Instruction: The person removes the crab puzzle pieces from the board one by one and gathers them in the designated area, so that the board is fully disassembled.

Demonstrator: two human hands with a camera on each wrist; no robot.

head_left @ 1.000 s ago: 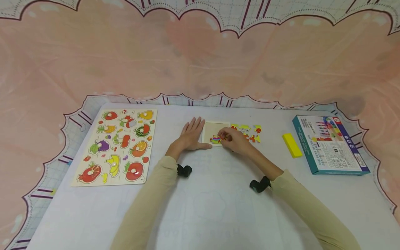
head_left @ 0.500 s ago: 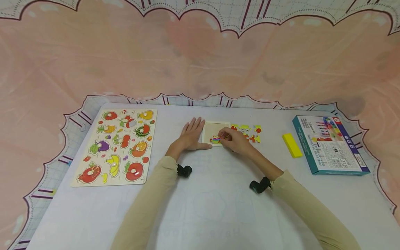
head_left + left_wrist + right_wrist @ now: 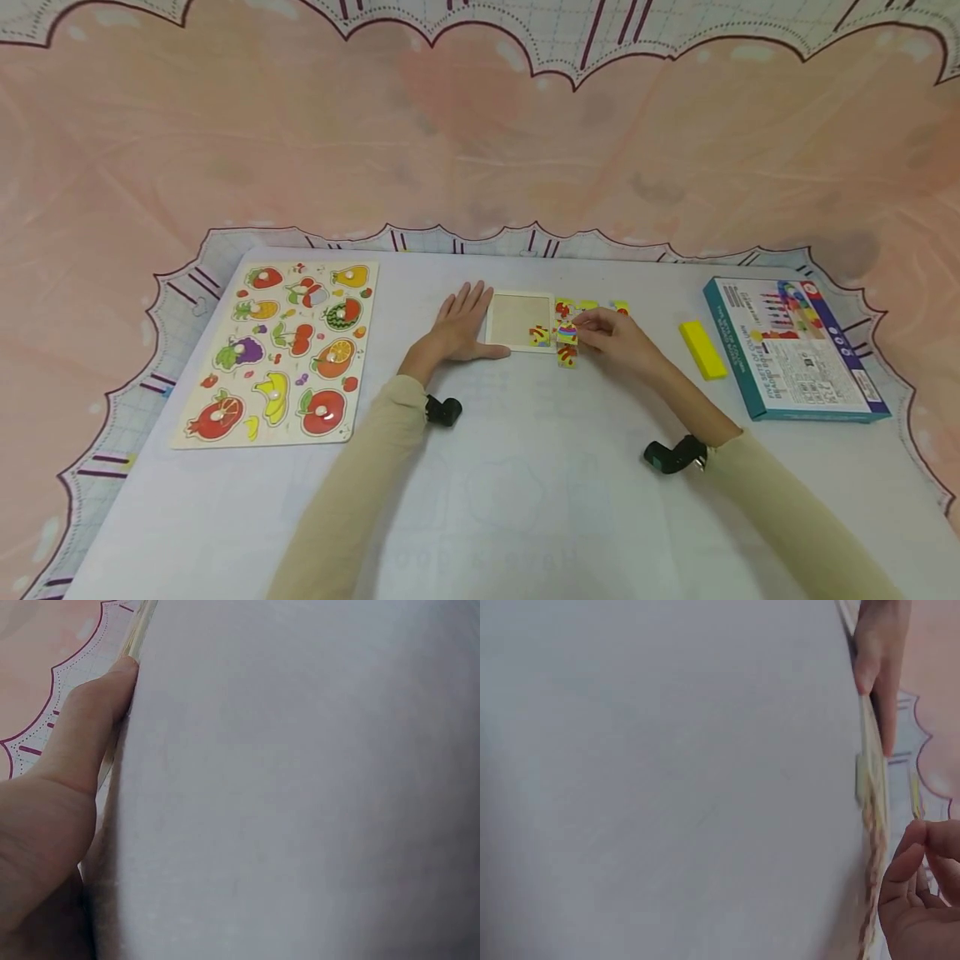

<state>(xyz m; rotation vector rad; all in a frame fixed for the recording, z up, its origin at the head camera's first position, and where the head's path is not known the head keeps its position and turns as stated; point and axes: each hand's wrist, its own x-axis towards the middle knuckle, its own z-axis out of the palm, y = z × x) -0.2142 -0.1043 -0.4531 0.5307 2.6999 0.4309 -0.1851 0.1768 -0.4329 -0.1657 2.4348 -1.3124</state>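
Note:
My right hand (image 3: 618, 343) pinches a small puzzle piece (image 3: 567, 333) with rainbow stripes between thumb and fingertip, at the right edge of a shallow square puzzle tray (image 3: 517, 317). The right wrist view shows this piece edge-on, raised above the table. In the tray's near right corner lies a yellow and red piece (image 3: 539, 336). Another loose piece (image 3: 567, 356) is just outside that corner. My left hand (image 3: 459, 325) lies spread with straight fingers at the tray's left side, its thumb (image 3: 90, 720) along the near edge. Further loose pieces (image 3: 565, 307) are partly hidden by my right hand.
A fruit puzzle board (image 3: 300, 354) lies on the left of the white table (image 3: 480, 483). To the right are a yellow block (image 3: 702, 350) and a flat teal-edged box (image 3: 795, 350). A patterned cloth (image 3: 480, 150) forms the backdrop.
My right hand has moved right, taking the striped piece out of the tray. A yellow and red piece now shows in the tray corner where the hand was. The left hand stays put.

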